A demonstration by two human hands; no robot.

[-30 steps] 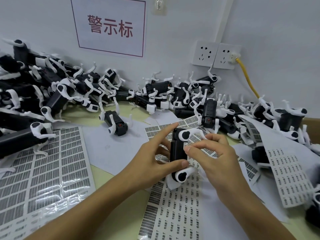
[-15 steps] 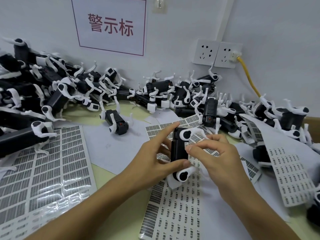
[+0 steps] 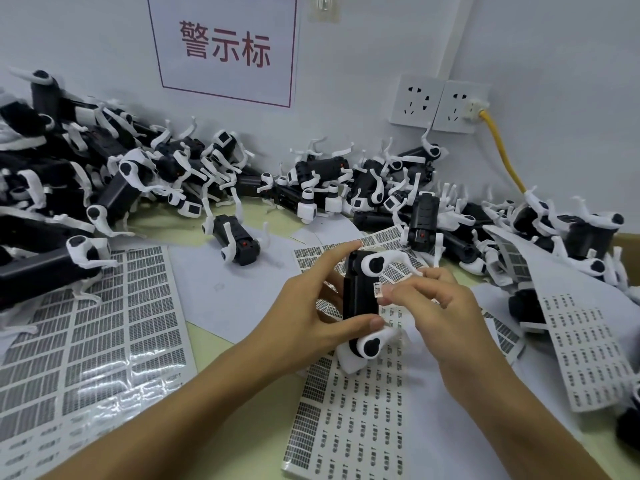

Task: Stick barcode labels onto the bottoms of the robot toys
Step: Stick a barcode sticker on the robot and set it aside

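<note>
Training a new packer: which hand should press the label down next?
Right. The right hand already pinches the barcode label against the robot toy, which the left hand grips steady.

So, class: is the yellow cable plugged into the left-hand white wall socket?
No: the yellow cable plugs into the right-hand socket.

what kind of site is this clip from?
Probably a factory labelling or packing bench: a heap of identical black-and-white plastic robot toys along the wall, printed barcode label sheets spread on the table, and a white wall sign with red Chinese characters.
</note>
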